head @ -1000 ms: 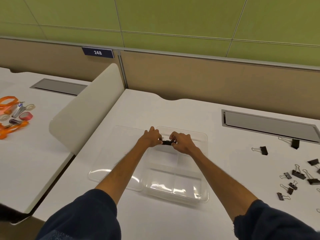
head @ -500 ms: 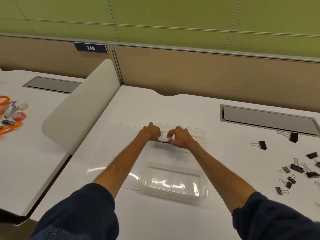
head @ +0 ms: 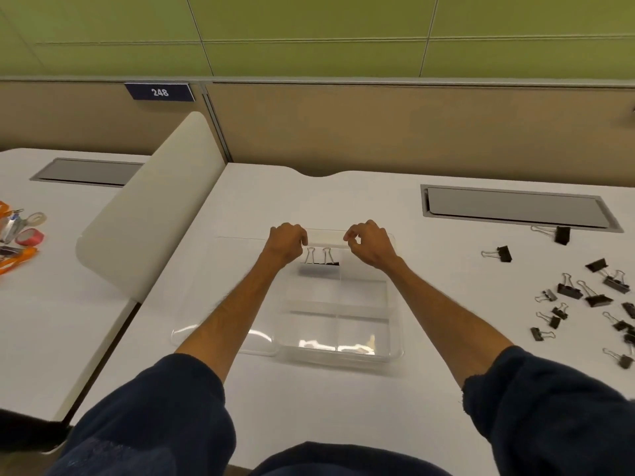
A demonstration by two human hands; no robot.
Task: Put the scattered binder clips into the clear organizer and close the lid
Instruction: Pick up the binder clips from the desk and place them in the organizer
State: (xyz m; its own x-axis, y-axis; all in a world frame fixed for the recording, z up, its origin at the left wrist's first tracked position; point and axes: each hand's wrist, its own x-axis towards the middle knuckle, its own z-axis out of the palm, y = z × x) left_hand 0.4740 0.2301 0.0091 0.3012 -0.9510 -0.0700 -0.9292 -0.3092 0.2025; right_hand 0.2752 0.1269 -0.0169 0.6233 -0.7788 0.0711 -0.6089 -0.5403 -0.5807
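A clear organizer (head: 395, 324) with several compartments sits on the white desk, its clear lid (head: 220, 338) lying open flat to its left. One large black binder clip (head: 320, 258) stands in the far left compartment with its wire handles up. My left hand (head: 287, 245) hovers just left of the clip, fingers loosely curled, holding nothing. My right hand (head: 367, 243) hovers over the far right compartment, fingers curled and apart, also holding nothing. Several black binder clips (head: 584, 297) lie scattered on the desk at the right.
A beige divider panel (head: 144, 218) slants between this desk and the left desk. Orange lanyards, tape and small items (head: 20, 235) lie at far left. A grey cable hatch (head: 515, 209) sits at back right. Two more clips (head: 503, 253) lie near it.
Both hands held the black clip together over the far compartment; now they have let go and moved apart, and the clip stands in the organizer.
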